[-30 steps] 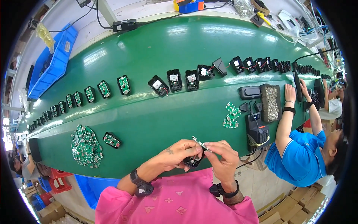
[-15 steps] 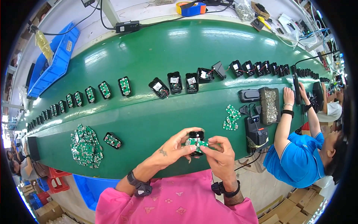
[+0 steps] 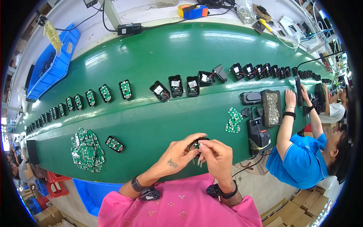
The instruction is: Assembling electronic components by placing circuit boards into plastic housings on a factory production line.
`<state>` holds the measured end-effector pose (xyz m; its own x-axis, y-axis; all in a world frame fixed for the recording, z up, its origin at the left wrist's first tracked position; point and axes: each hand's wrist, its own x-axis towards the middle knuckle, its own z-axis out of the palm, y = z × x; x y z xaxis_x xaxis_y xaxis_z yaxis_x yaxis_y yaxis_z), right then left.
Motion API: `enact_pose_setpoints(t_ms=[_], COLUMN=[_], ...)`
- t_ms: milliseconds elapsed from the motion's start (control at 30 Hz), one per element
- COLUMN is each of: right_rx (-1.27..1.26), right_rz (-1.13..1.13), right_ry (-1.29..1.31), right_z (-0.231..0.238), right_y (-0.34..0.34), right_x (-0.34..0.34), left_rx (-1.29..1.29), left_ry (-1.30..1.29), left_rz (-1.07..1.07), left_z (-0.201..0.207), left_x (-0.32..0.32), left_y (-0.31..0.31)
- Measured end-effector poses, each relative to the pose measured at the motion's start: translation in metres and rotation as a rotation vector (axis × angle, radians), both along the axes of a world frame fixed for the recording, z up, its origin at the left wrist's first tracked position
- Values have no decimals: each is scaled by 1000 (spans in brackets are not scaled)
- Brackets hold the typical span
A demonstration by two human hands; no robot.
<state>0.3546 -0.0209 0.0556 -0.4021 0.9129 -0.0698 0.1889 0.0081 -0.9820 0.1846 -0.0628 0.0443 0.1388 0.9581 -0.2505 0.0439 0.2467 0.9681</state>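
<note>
Above the near table edge, my left hand (image 3: 177, 155) is wrapped round a small black plastic case (image 3: 204, 138), mostly hidden by my fingers. A green circuit board (image 3: 195, 145) shows in part at the case opening. My right hand (image 3: 218, 157) is closed, thumb and fingers pinched at the board; its fingertips meet my left thumb there. How far the board sits inside is hidden. To the left lies a black case with a green board in it (image 3: 114, 144), beside a heap of loose green boards (image 3: 87, 151).
Cases with boards (image 3: 125, 90) line the far left; cases with white parts and red wires (image 3: 176, 86) continue right. Loose boards (image 3: 234, 120), a tray of small metal parts (image 3: 271, 108) and a black device (image 3: 259, 134) lie right. A co-worker in blue (image 3: 302, 160) sits beside them.
The board, held flat over the case before, is now largely covered by my fingers. My hands have drawn closer together and the case has tilted.
</note>
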Motion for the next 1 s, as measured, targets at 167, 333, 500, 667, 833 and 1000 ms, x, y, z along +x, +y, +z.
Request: enact_pose_setpoints(t_ms=[167, 333, 500, 667, 833, 1000], right_rx=[28, 107, 282, 441, 418, 277], right_rz=[14, 52, -41, 120, 266, 339], right_ry=[78, 0, -96, -258, -283, -302], right_z=[-4, -2, 2, 13, 23, 31], right_y=[0, 1, 0, 10, 18, 20], right_x=[-3, -11, -27, -33, -34, -33], left_rx=[14, 94, 251, 379, 422, 464], left_ry=[-43, -39, -88, 65, 206, 289], left_rz=[79, 104, 323, 411, 291, 252], left_z=[-3, -11, -13, -6, 7, 11], left_x=[-1, -2, -7, -18, -30, -33], left_y=[-1, -2, -1, -5, -10, -14])
